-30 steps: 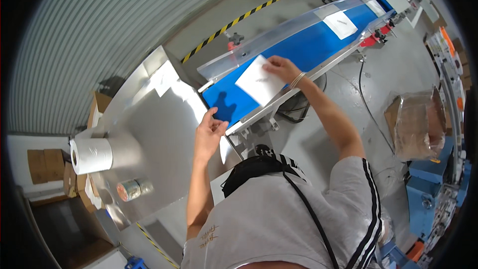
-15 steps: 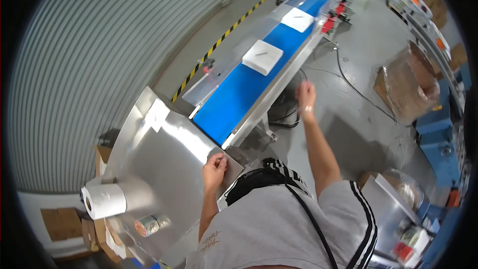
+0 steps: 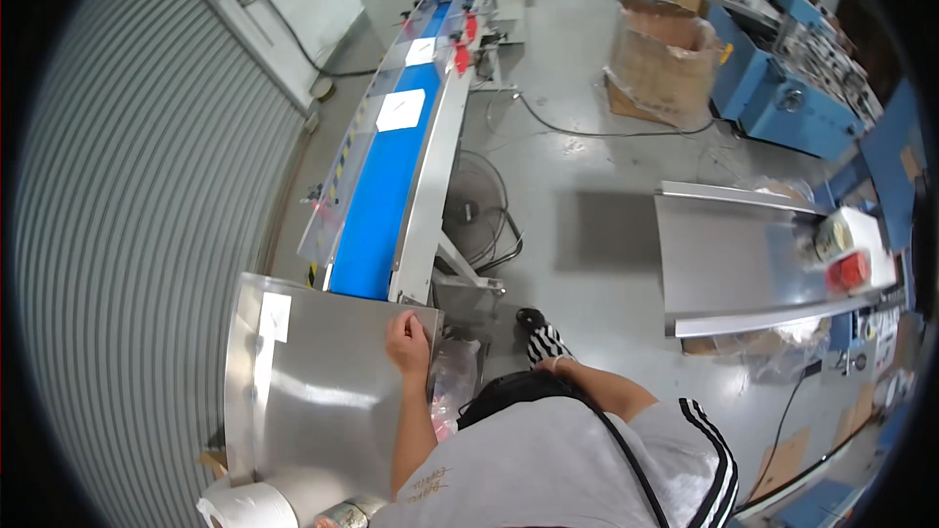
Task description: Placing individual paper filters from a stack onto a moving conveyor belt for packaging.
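My left hand [image 3: 408, 340] rests by the corner of the stainless steel table [image 3: 337, 347], close to the near end of the blue conveyor belt [image 3: 373, 210]. Its fingers are curled in, and nothing shows in them. Low beside my waist is my right hand [image 3: 556, 364], mostly hidden behind a black bag and my body, so its fingers cannot be made out. On the belt lie a flat white square pack [image 3: 400, 110] and, farther off, a second white pack [image 3: 421, 51].
A ribbed metal shutter [image 3: 147, 205] runs along the left. Under the conveyor stands a floor fan [image 3: 471, 205]. To the right are a metal chute [image 3: 743, 259], a large carton [image 3: 660, 64] and blue machinery [image 3: 797, 112]. A white roll [image 3: 249, 506] sits at the table's near edge.
My view has swung to the right. The white packs have travelled farther up the belt. My right arm has dropped from beside the conveyor to my waist; my left hand stays by the table corner.
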The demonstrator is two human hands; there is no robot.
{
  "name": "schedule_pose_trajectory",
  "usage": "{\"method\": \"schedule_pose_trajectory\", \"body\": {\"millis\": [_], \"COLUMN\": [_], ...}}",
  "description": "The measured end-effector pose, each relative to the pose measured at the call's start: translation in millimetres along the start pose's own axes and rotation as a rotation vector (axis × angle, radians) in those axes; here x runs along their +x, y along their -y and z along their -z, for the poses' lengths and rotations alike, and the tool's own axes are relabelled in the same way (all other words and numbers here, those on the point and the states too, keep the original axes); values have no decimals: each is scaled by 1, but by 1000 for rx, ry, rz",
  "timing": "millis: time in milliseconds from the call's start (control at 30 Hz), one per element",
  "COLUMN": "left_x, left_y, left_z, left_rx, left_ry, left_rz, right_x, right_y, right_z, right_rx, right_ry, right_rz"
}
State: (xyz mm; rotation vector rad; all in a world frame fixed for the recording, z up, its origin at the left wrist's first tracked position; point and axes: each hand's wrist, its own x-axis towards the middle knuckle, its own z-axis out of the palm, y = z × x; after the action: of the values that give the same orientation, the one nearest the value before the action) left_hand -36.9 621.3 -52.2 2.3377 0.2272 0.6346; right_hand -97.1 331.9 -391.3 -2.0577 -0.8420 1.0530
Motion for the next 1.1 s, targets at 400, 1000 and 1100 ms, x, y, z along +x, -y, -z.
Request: {"method": "schedule_pose_trajectory", "body": {"millis": [400,1000,1100], "left_x": [-11,-230,-260], "left_y": [18,-365,-399], "left_z": [-11,-174,-205], "left_rx": [-73,-550,-622], "left_ry": [-114,272,427], "left_rz": [-33,-501,-427], "right_x": [-192,-496,-538], "right_y": [28,-81,-1], "right_z": [-56,-304,-258], "right_rx": [465,-105,1168], "right_ry": [-481,-424,-1037], "right_rz": [-786,-947,-1287]}}
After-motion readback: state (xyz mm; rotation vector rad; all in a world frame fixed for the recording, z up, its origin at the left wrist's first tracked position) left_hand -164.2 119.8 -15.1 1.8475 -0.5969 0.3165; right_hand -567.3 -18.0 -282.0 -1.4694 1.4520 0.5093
